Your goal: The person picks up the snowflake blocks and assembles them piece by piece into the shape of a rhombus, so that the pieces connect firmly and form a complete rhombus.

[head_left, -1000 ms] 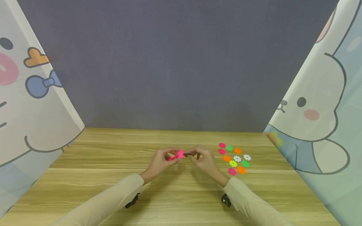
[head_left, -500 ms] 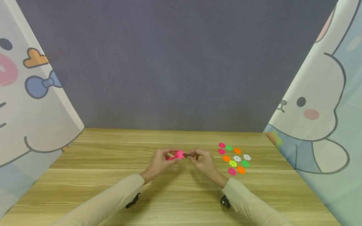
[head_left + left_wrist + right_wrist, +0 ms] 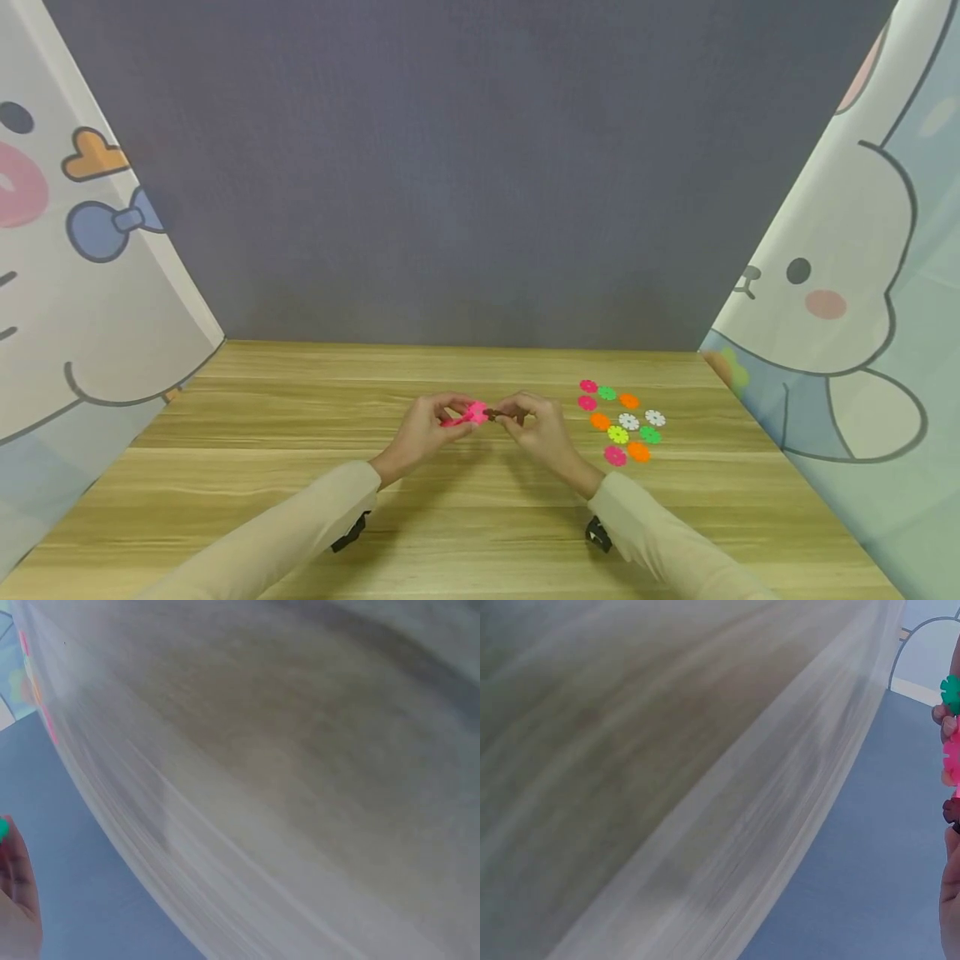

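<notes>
In the head view, the left hand (image 3: 422,433) pinches a pink notched disc piece (image 3: 477,412) between thumb and fingers. Facing it, the right hand (image 3: 543,429) pinches a dark brown piece (image 3: 492,414) that touches the pink one. The right wrist view shows a green disc (image 3: 951,693), a pink disc (image 3: 952,759) and the brown disc (image 3: 952,812) in a row at its right edge, between the two hands. A bit of green (image 3: 4,828) shows by the fingers at the left edge of the left wrist view. Whether the discs are interlocked, I cannot tell.
Right of the hands, several flat notched discs lie on the wooden table (image 3: 300,400): pink (image 3: 615,456), orange (image 3: 639,452), green (image 3: 650,434), yellow (image 3: 618,434) and white (image 3: 655,417). A grey panel (image 3: 450,167) stands behind, with cartoon-printed panels on both sides.
The pink disc has shifted and tilted slightly between the fingers, against the brown piece. Both hands stay in nearly the same place, and the discs on the table lie as before.
</notes>
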Available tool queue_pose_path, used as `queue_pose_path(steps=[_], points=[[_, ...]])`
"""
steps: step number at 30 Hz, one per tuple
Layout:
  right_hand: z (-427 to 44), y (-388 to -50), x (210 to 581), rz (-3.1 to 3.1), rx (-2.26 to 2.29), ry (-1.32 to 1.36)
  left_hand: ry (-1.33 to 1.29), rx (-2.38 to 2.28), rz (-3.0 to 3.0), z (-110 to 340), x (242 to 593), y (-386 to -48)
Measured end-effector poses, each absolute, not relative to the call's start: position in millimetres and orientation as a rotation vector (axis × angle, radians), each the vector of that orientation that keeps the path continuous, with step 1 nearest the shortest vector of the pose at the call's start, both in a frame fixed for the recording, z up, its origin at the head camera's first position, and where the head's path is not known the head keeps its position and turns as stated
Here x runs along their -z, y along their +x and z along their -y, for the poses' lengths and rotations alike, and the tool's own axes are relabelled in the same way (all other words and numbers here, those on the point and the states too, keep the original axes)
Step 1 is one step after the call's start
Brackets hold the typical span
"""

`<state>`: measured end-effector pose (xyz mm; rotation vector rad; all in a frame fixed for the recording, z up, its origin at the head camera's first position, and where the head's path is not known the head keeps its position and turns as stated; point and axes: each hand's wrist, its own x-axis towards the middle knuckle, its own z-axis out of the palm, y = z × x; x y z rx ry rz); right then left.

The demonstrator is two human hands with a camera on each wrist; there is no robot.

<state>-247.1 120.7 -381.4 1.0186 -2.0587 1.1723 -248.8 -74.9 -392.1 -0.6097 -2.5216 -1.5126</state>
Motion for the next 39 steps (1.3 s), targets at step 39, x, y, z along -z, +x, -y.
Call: queue_pose_path(steps=[39], points=[[-244,-279,413,2.644,-0.893,0.695,-0.641,1.534,2.573,92,397,-246]])
